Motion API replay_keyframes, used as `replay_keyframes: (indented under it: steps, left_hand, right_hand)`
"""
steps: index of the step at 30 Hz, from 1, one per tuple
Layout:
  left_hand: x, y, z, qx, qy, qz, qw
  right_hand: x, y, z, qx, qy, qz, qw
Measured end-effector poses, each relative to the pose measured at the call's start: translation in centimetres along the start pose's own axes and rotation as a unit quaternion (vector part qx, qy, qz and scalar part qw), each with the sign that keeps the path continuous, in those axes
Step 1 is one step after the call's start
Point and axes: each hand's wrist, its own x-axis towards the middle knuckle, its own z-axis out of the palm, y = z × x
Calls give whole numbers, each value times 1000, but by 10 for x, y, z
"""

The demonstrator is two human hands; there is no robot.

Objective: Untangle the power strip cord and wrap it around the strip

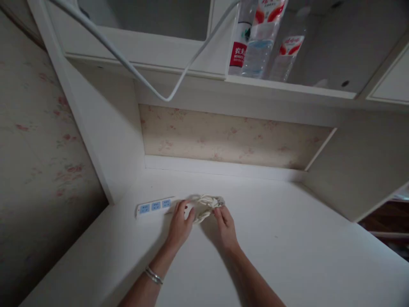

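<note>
The power strip (156, 207) lay at a slant on the white surface (287, 251), its blue outlets facing up, with the white cord (208, 200) bunched in loops just beyond its right end. The left hand (179, 226) was at that end, fingers curled and thumb parted from them; whether it gripped the strip or only rested there, I cannot tell. The right hand (227, 228) had thumb and fingers closed on the cord near the grey plug (221, 201). Handling the bunch well, in my judgement, called for a steady left hand to keep the strip flat and a light right pinch, working one loop at a time rather than tugging the whole tangle. A hard pull would probably have tightened the loops or dragged the strip, so slack was best left between the hands.
</note>
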Motion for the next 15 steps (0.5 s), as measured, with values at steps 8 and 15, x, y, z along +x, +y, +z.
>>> replay_keyframes:
  steps: [8,15]
  left_hand:
    - [6,-3,5,-183,-71,-129,972]
    - [7,6,1,-284,-84,-241,924]
  right_hand:
    - [-13,-17,-4,-51,-88,-127,987]
    - [-9,-25,-3,118,-48,10,992]
